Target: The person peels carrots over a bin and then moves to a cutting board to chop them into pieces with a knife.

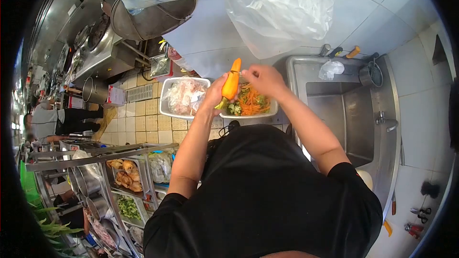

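Note:
My left hand (214,93) is closed around a large orange carrot (231,85), which points up and away from me. The carrot's greenish stem end shows below my fingers. My right hand (266,80) is closed in a pinch on a small peeler (238,72), mostly hidden by the fingers, whose dark blade lies across the carrot near its narrow tip. Beneath both hands stands a white tub (273,112) holding orange peelings (252,108) and green vegetable scraps.
Left of that tub is a white tub (163,107) with a clear bag of pale pinkish food. A steel sink (351,119) lies right. A clear plastic bag (282,9) hangs ahead. A rack (103,153) with food trays stands left; a person (52,119) is beyond.

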The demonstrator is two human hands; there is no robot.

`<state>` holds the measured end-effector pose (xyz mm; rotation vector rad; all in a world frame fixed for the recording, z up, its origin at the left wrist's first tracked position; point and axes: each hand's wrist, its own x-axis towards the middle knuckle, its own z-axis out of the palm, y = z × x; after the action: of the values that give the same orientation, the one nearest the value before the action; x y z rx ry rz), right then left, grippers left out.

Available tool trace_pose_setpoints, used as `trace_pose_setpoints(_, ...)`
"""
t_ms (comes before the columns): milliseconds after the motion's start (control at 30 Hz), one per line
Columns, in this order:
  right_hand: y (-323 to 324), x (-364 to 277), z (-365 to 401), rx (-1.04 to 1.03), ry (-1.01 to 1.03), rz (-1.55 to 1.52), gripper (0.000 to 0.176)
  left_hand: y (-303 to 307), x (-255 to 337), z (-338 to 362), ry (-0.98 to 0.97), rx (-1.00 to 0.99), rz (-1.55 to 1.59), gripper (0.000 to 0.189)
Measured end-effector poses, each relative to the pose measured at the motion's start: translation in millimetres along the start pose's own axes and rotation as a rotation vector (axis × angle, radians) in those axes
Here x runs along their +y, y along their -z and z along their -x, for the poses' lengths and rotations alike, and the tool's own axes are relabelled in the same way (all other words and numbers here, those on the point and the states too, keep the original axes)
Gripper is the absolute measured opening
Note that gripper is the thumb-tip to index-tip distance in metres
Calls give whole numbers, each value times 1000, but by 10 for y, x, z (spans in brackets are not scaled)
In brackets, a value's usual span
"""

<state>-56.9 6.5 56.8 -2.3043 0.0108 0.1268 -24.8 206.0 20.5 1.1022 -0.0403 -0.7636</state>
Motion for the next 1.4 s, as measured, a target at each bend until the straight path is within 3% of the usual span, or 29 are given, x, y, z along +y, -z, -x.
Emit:
trace_pose_setpoints(67, 40, 196, -159, 68, -56, 18, 38, 78, -29, 3, 12, -50, -69, 45)
trace_pose_setpoints(133, 35, 400, -278, 385, -134, 8, 39, 83, -8, 35, 20, -49, -40, 45)
trace_pose_setpoints(200, 109, 406, -243, 389, -116, -9, 40, 72, -7, 49, 24, -41, -1, 45)
trace_pose_setpoints(267, 127, 332, -183, 392, -101, -26, 41, 46, 5, -1, 49, 89, 192, 51)
trace_pose_setpoints(367, 74, -11, 30, 259, -61, -36, 41, 59, 41, -78, 110, 120, 277, 42)
trace_pose_setpoints(433, -22, -223, 180, 60, 15, -94, 39, 109, -26, -142, 125, 147, 281, 38)
trace_pose_setpoints(533, -143, -313, 258, 45, 120, 124, 36, 144, -142, -219, 116, 231, 307, 37)
trace_pose_setpoints(633, -122, -290, 240, 76, 145, 128, 36, 14, -71, -171, 148, 282, 279, 38)
trace_pose_setpoints(733, -20, -254, 180, 39, 144, 56, 38, -12, -37, -117, 82, 182, 287, 41)
trace_pose_setpoints(800, 32, -245, 129, -5, 112, 7, 39, 49, 24, -89, 59, -24, 265, 45)
trace_pose_setpoints(967, -41, -230, -22, -89, 55, -153, 41, 98, 212, -45, 47, -65, 201, 50)
trace_pose_setpoints(1100, 31, -11, -337, -13, -87, -214, 40, 184, 212, 42, 72, -102, 252, 55)
trace_pose_setpoints(1167, -101, 617, -672, 491, 164, -23, 38, 183, 166, 93, 67, -152, 255, 55)
trace_pose_setpoints(1267, -39, 714, -666, 467, -5, 24, 35, 242, 180, -9, 56, -267, 293, 56)
trace_pose_setpoints(1333, -3, 391, -446, 375, -45, -20, 34, 203, 157, -74, 66, -37, 326, 56)
trace_pose_setpoints(1400, -25, 31, -231, 288, -83, -74, 34, 226, 109, -184, 57, -23, 350, 53)
